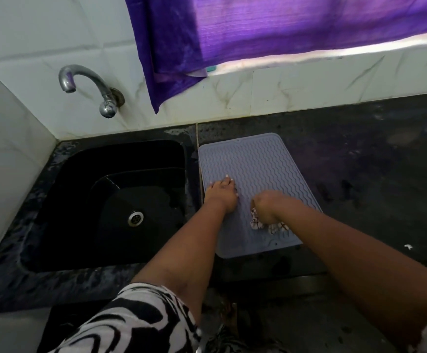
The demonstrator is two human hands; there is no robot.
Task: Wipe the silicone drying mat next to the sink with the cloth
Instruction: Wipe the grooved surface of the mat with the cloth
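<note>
L hand point(221, 193) flat, grip apart, at mat point(255, 161) left edge; R hand point(268, 206) grip clamped on cloth point(255, 221), far half bare.

Dim kitchen; daylight glows through my purple curtain point(271, 26), edges bow, my right hand point(268, 207) blurs.

Grey-blue silicone drying mat point(255, 171): rectangular, wavy-ribbed, flat on dark countertop just right of sink, slightly skewed. Patterned white-and-dark cloth point(263, 225): bunched, pressed onto mat's near right portion, mostly hidden.
</note>
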